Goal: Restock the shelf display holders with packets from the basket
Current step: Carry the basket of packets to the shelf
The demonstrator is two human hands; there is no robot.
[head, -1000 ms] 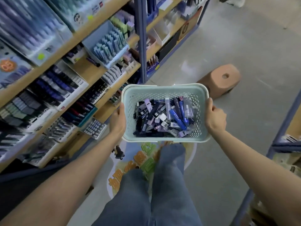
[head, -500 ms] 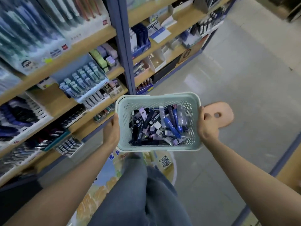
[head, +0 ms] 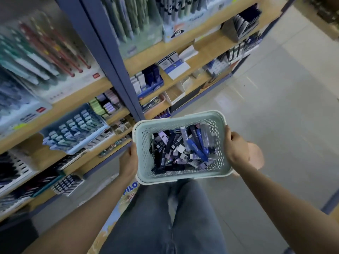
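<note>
A pale green perforated basket (head: 145,143) hangs in front of me above my legs, level, carried by both hands. My left hand (head: 129,161) grips its left rim and my right hand (head: 236,149) grips its right rim. Inside lie several small packets (head: 185,149) in black, purple, blue and white, heaped loosely. To the left rises the wooden shelf unit with tilted display holders; a light blue holder (head: 73,129) of small packs sits nearest, at about the basket's height.
A blue steel upright (head: 113,57) splits the shelving into two bays. A tan plastic stool (head: 255,154) stands on the floor just behind my right hand. A printed floor sticker (head: 128,189) lies under my legs. Grey tiled aisle (head: 284,107) stretches ahead on the right.
The view has swung up and along the shelves while I carry the basket forward. The stool has slid from beyond the basket to behind my right hand. Both grips are unchanged.
</note>
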